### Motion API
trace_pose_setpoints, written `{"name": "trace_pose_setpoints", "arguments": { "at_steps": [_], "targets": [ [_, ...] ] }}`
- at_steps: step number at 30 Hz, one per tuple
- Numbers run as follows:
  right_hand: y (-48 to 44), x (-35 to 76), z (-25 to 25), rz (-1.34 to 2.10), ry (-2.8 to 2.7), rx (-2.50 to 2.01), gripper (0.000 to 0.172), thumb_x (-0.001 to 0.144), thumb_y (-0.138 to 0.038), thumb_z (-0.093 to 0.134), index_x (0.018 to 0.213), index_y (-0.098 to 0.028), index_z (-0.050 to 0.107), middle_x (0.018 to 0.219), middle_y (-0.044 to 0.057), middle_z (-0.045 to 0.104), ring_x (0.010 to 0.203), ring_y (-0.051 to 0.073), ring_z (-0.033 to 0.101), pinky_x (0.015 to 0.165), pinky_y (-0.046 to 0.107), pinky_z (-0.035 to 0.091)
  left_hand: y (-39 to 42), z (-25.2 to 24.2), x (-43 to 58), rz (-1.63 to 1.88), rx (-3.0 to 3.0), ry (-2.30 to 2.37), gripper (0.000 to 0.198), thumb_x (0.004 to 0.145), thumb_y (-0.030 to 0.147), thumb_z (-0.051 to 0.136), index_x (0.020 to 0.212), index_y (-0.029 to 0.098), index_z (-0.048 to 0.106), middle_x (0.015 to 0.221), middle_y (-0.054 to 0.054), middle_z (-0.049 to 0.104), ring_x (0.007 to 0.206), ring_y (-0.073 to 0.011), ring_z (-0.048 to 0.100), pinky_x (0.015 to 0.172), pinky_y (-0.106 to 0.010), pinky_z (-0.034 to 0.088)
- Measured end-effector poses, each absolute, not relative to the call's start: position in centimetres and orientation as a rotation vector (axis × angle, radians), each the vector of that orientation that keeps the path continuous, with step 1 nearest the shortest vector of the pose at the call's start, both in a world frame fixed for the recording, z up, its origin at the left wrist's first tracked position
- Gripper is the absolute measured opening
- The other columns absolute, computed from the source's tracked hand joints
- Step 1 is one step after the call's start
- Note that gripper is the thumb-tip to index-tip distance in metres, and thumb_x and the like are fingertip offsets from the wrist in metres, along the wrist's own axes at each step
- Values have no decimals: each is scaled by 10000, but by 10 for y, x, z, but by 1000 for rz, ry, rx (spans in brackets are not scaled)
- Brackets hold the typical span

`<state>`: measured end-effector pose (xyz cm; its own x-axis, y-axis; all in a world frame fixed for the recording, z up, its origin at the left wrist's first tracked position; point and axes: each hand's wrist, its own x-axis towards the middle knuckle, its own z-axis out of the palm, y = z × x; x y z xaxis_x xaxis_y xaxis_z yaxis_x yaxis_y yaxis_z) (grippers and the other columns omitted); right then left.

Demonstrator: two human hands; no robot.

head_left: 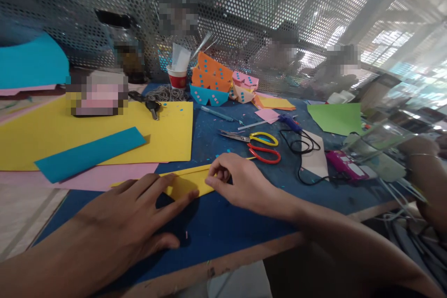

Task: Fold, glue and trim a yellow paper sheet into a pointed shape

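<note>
Head view: left hand (131, 219) spreads over folded yellow paper (186, 182), right hand (242, 182) curls closed against it; even pressure should crease best.

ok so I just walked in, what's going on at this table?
Someone is working a long piece of yellow paper on the blue tabletop. Their left hand is spread over its left part; their right hand, fingers curled, is on it farther right. Scissors lie just beyond, untouched.

Yellow strip (189, 180) partly hidden, blue sheet (31, 63) cut off
</note>
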<state>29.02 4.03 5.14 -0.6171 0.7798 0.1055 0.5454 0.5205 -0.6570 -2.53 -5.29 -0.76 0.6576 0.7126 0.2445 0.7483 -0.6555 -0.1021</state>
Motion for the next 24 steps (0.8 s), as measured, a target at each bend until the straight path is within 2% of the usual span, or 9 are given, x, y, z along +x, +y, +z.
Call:
{"name": "trace_pose_setpoints", "arguments": {
  "at_steps": [5,11,17,24],
  "targets": [
    [36,286,44,679,-2492,-994,236,1067,-205,881,990,-248,662,971,6,732,928,207,645,831,337,447,-54,-11,-27,-304,-2678,-1149,718,1200,823,603,1839,495,612,1564,-156,792,1225,-436,783,917,-517,660],
    [33,285,43,622,-2527,-1020,258,1054,-188,839,991,-265,601,979,9,710,946,223,627,843,360,427,-55,-8,-26,-274,-2650,-1133,726,1202,797,631,1854,480,595,1632,-162,764,1278,-419,780,987,-506,659],
    [31,285,45,621,-2527,-1062,247,1062,-210,841,1004,-266,608,1003,17,738,982,229,661,869,361,451,-54,-9,-26,-272,-2639,-1111,758,1212,793,608,1899,481,533,1596,-174,782,1255,-423,772,954,-506,656],
    [32,284,46,705,-2488,-1133,225,1094,-172,836,1036,-261,638,937,-11,727,922,212,666,824,347,431,-55,-8,-22,-261,-2639,-1161,773,1190,826,630,1888,504,549,1615,-156,771,1209,-415,785,890,-489,648]
  ]
}}
